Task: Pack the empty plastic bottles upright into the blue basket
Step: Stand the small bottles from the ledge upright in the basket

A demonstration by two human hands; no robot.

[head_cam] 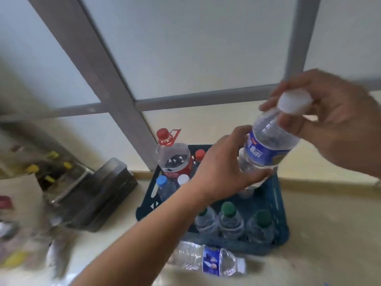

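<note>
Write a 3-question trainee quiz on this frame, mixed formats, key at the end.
1. True or false: the bottle with the blue label and white cap is held by both the left hand and the right hand.
2. Multiple choice: where is the clear bottle lying on its side? A) inside the blue basket B) on the floor in front of the basket C) on top of the large red-capped jug
3. Fill in: the three bottles in the basket's near row have ____ caps.

Key: 1 true; 2 B; 3 green
</note>
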